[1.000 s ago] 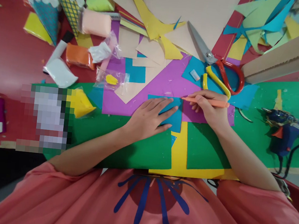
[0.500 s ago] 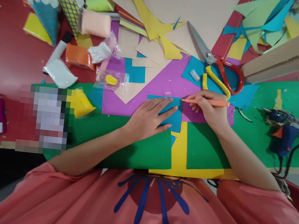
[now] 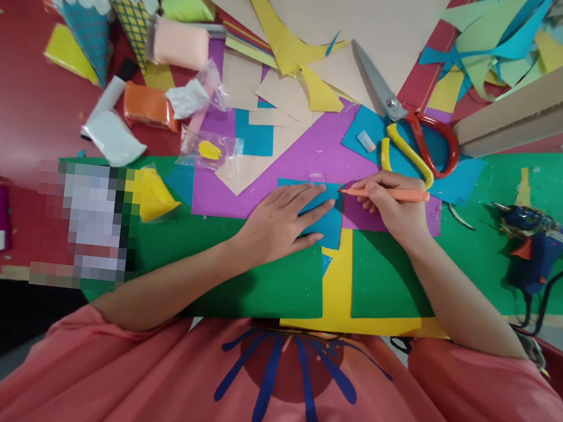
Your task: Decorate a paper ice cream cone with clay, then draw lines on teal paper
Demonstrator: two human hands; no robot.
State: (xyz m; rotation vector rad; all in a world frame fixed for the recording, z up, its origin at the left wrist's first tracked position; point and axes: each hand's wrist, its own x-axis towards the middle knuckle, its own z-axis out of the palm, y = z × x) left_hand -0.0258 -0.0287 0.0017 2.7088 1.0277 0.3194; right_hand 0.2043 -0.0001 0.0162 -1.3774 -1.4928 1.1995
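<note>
Blue paper piece (image 3: 329, 221) lies flat on the purple sheet (image 3: 312, 157), its lower edge over the green sheet (image 3: 274, 284) and touching the yellow strip (image 3: 339, 277). Left hand (image 3: 280, 221) is spread flat on the blue piece, palm down, fingers fanned toward its upper right corner, pinning it. Right hand (image 3: 393, 206), just right of the blue piece, pinches an orange pen (image 3: 388, 193) in a writing grip; the pen lies nearly level, tip touching or almost touching the blue piece's top right edge. Cannot tell if it marks.

Handling: the blue piece looks thin, light and floppy, likely to slide on the smooth sheets below, so flat palm pressure suits it; to lift, take an edge or corner, gently, since it would crease or tear.

Above and right of the blue piece: scissors (image 3: 410, 134) with red and yellow handles, lying on another blue scrap. Well right of it: glue gun (image 3: 534, 247) on a green mat (image 3: 556, 186). Above left: clay packs in plastic, orange (image 3: 149, 104) and peach (image 3: 181, 43), plus patterned paper cones (image 3: 92, 23). Beige paper (image 3: 377, 19) far above. Red tabletop (image 3: 10, 109) to the left.
</note>
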